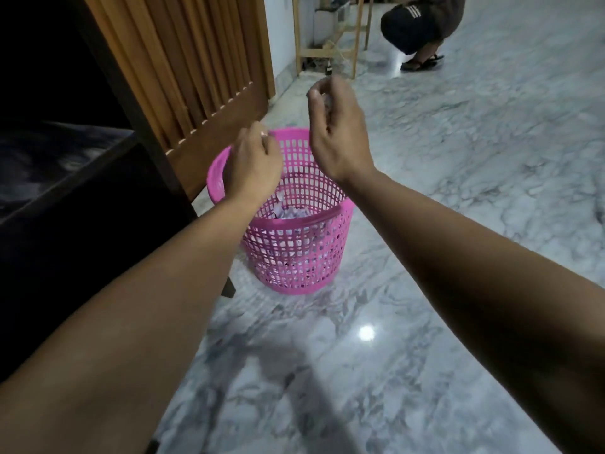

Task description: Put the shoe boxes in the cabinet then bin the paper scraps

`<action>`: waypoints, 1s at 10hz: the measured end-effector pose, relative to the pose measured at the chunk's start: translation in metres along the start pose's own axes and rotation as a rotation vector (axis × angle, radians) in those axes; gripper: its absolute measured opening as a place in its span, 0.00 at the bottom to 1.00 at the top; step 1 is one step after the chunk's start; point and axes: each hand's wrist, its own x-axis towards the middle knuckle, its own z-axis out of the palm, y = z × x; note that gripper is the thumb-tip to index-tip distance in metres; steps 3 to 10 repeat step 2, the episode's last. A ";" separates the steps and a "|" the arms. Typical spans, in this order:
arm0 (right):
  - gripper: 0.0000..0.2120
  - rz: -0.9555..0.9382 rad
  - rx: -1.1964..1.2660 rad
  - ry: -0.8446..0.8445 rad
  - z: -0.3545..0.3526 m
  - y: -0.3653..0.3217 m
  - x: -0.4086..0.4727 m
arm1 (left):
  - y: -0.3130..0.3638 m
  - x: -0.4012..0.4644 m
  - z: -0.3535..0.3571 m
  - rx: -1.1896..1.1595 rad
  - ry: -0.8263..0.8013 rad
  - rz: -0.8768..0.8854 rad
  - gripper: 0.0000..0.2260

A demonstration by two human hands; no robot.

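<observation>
I judge binning nearly done: paper scraps [293, 213] lie in the pink bin [294, 250], left hand [253, 163] pinches a scrap over it, right hand [337, 132] curls around another.

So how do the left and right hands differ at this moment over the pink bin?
The left hand is low, directly over the pink bin, pinching a small white scrap. The right hand is higher, over the bin's far edge, fingers curled around crumpled paper. Both are bare, palms down.

Crumpled paper scraps [291, 213] lie inside pink bin [294, 257].
</observation>
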 end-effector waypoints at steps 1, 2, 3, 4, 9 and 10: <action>0.29 0.149 -0.336 -0.546 0.014 0.019 0.009 | -0.033 0.012 0.018 0.244 -0.272 -0.048 0.16; 0.30 0.155 -0.586 -0.821 0.019 0.020 0.020 | -0.038 0.027 0.019 0.439 -0.514 -0.142 0.18; 0.30 0.155 -0.586 -0.821 0.019 0.020 0.020 | -0.038 0.027 0.019 0.439 -0.514 -0.142 0.18; 0.30 0.155 -0.586 -0.821 0.019 0.020 0.020 | -0.038 0.027 0.019 0.439 -0.514 -0.142 0.18; 0.30 0.155 -0.586 -0.821 0.019 0.020 0.020 | -0.038 0.027 0.019 0.439 -0.514 -0.142 0.18; 0.30 0.155 -0.586 -0.821 0.019 0.020 0.020 | -0.038 0.027 0.019 0.439 -0.514 -0.142 0.18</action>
